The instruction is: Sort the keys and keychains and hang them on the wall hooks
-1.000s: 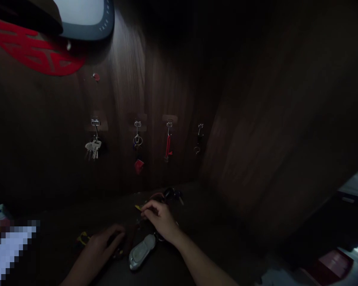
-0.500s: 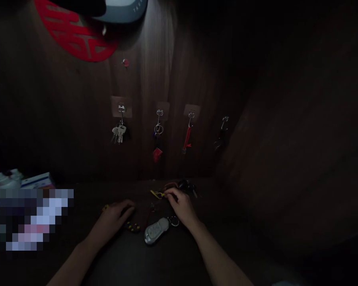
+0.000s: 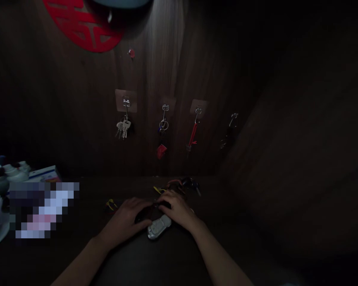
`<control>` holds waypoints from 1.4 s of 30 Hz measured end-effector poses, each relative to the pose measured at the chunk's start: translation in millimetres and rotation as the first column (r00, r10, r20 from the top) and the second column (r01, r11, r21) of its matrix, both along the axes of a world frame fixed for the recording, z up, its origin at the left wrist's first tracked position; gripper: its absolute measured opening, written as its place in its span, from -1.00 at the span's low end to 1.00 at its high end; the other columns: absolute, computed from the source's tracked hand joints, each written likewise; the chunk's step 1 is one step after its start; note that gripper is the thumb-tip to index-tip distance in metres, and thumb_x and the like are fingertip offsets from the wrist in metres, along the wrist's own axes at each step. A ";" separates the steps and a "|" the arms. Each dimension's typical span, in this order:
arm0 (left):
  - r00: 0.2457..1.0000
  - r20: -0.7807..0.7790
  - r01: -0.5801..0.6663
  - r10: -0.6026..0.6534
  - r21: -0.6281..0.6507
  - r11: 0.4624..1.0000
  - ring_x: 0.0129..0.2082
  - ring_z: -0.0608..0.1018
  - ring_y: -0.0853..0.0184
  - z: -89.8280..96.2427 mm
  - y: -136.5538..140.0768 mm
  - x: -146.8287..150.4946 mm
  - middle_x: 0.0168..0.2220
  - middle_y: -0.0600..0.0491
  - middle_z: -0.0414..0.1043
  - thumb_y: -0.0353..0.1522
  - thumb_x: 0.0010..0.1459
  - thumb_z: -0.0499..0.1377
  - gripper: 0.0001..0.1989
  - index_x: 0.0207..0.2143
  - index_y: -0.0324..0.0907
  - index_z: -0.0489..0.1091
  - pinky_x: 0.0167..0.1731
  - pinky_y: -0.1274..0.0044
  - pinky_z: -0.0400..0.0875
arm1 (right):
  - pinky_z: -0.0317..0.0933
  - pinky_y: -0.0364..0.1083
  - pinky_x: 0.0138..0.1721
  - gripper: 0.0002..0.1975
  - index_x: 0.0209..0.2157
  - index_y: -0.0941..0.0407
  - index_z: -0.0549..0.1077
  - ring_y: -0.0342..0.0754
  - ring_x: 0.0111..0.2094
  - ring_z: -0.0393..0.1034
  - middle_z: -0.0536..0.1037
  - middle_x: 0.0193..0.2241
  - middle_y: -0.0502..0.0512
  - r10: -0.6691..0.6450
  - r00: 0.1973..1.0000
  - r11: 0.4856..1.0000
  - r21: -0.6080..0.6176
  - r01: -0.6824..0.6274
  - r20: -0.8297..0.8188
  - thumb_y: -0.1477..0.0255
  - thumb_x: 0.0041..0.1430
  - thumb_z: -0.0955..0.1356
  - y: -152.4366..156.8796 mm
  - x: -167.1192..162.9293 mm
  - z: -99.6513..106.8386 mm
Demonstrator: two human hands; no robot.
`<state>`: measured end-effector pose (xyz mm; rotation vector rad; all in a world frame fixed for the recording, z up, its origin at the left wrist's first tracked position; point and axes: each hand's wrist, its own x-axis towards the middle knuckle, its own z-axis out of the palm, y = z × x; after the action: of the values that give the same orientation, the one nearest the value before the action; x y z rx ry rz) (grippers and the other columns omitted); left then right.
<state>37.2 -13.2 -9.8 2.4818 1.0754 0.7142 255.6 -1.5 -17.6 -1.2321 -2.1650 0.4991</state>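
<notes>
In the dim light, my left hand (image 3: 130, 217) rests low over the dark surface. Its thumb is apart from the fingers and comes close to the silver key fob (image 3: 159, 227); whether they touch I cannot tell. My right hand (image 3: 177, 209) is just beyond the fob, thumb and fingers closed round something small and dark that I cannot make out. The fingertips of both hands nearly meet there. A yellow strap (image 3: 158, 190) and a dark key (image 3: 191, 184) lie behind my right hand. Another yellow piece (image 3: 111, 204) is left of my left hand.
Hooks on the wooden wall carry a bunch of keys (image 3: 124, 129), a key ring with a red tag (image 3: 162, 151), a red cord (image 3: 193, 134) and a dark set (image 3: 223, 142). Bottles (image 3: 15, 173) and a box (image 3: 46, 173) stand at the left. Above hangs a red paper cutout (image 3: 86, 28).
My left hand has moved right, towards the fob. My right hand has left the yellow strap and come nearer the left hand. The view has tilted slightly down and left.
</notes>
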 end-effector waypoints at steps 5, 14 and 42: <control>1.000 -0.005 -0.008 0.007 -0.025 1.000 -0.08 0.47 0.24 -3.4 5.0 -4.1 -0.07 0.05 0.49 -0.40 0.13 0.13 -0.67 -0.03 -0.02 0.36 -0.04 0.35 0.32 | 0.13 -0.06 -0.12 -0.89 -0.33 0.05 0.50 -0.03 -0.17 0.33 0.51 -0.28 0.04 -0.013 0.999 1.000 0.009 0.013 0.041 0.51 0.12 0.33 -0.1 -1.3 2.0; 0.997 0.005 -0.081 0.081 -0.002 0.997 -0.15 0.50 0.27 -6.3 13.6 -12.0 -0.15 0.08 0.52 -0.46 0.15 0.05 -0.71 -0.11 -0.04 0.41 -0.11 0.39 0.34 | 0.15 -0.12 -0.27 -0.88 -0.39 0.07 0.41 -0.07 -0.32 0.35 0.47 -0.39 0.02 -0.175 0.983 0.985 -0.008 0.175 -0.059 0.49 0.17 0.25 0.8 -0.6 6.6; 0.889 0.305 -0.287 0.342 -0.210 0.935 -0.40 0.53 0.36 1.7 8.9 7.4 -0.40 0.15 0.50 -0.25 0.16 0.02 -0.82 -0.32 -0.12 0.36 -0.38 0.59 0.38 | 0.23 -0.14 -0.45 -0.77 -0.39 0.09 0.37 -0.12 -0.51 0.41 0.46 -0.53 -0.08 -0.254 0.628 0.826 -0.503 -0.255 -0.736 0.23 0.00 0.39 -3.5 -25.2 12.9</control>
<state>44.5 -4.3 -8.0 1.9736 1.3535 1.0585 230.4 -5.0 -4.7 -0.9842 -1.2542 1.4724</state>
